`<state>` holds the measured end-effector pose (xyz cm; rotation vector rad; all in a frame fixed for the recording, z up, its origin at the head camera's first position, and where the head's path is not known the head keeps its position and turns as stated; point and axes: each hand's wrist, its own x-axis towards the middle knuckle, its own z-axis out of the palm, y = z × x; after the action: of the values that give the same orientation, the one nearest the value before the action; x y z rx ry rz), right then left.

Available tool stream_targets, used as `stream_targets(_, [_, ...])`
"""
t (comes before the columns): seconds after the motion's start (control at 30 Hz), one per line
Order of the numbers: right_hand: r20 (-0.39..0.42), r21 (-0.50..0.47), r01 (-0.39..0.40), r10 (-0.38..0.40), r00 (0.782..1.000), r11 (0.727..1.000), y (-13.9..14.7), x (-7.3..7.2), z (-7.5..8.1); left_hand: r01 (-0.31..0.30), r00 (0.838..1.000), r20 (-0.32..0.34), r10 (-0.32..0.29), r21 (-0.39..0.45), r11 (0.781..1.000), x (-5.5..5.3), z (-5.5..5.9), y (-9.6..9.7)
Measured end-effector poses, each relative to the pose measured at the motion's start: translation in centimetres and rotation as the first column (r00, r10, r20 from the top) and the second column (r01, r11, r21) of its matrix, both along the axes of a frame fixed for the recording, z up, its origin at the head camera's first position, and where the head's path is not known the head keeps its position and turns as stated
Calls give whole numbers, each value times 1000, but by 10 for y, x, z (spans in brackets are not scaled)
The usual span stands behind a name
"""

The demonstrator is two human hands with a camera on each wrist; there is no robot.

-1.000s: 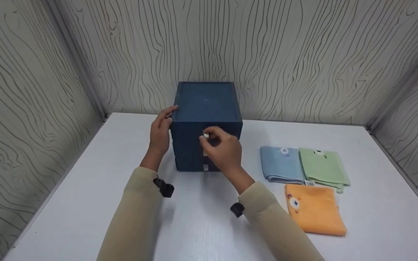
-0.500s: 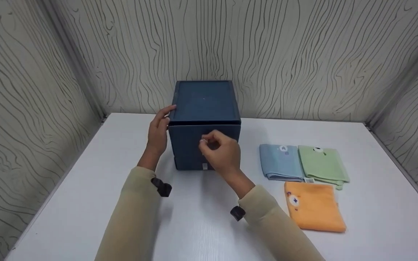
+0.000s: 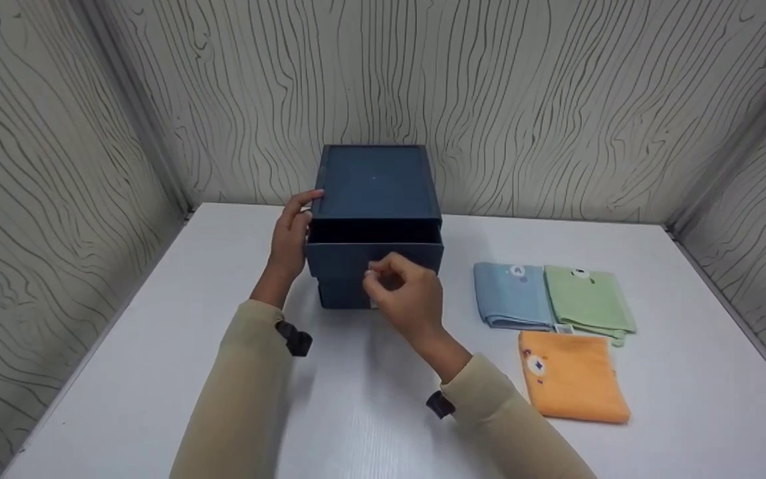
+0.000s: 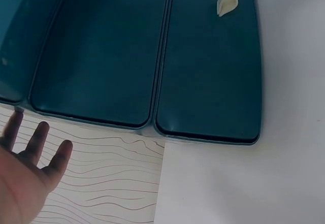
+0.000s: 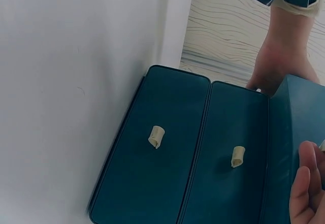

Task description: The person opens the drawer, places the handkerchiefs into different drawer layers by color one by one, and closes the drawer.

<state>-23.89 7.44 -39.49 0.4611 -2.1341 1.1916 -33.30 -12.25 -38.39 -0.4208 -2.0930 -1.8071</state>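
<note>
A dark blue drawer cabinet (image 3: 374, 178) stands at the back middle of the table. Its top drawer (image 3: 338, 258) is partly pulled out, and the inside looks dark. My right hand (image 3: 411, 294) pinches the small pull tab at that drawer's front; most of the tab is hidden by the fingertips. My left hand (image 3: 287, 245) rests along the cabinet's left side, one finger reaching the top edge. In the left wrist view its fingers (image 4: 36, 144) are spread beside the cabinet. The two lower drawers carry cream looped pull tabs, one on the middle drawer (image 5: 237, 156) and one on the bottom drawer (image 5: 156, 136).
To the right on the white table (image 3: 157, 372) lie a folded blue towel (image 3: 512, 299), a folded green towel (image 3: 588, 303) and, nearer, a folded orange towel (image 3: 576, 379). A wood-patterned wall panel (image 3: 489, 100) rises behind the cabinet.
The top drawer has gone from closed to partly out, drawn toward me by my right hand on its tab. My left hand has stayed at the cabinet's side.
</note>
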Motion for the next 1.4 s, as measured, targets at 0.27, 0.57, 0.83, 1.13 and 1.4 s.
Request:
stream_targets(0.27, [-19, 17, -16, 16, 1000, 1000, 2, 13, 0, 29, 999, 15, -29, 42, 999, -1, 2, 2])
stream_targets(0.57, [-1, 11, -26, 26, 1000, 1000, 3, 26, -1, 36, 999, -3, -36, 24, 999, 0, 1, 0])
stream_targets(0.83, [-18, 28, -25, 26, 1000, 999, 4, 33, -2, 33, 999, -27, -34, -35, 999, -2, 0, -3])
stream_targets(1.13, [-50, 42, -29, 31, 998, 999, 5, 37, -4, 24, 999, -31, -26, -37, 999, -2, -2, -3])
stream_targets(1.4, [-56, 35, -43, 45, 997, 998, 6, 43, -3, 12, 1000, -23, -14, -65, 998, 0, -1, -4])
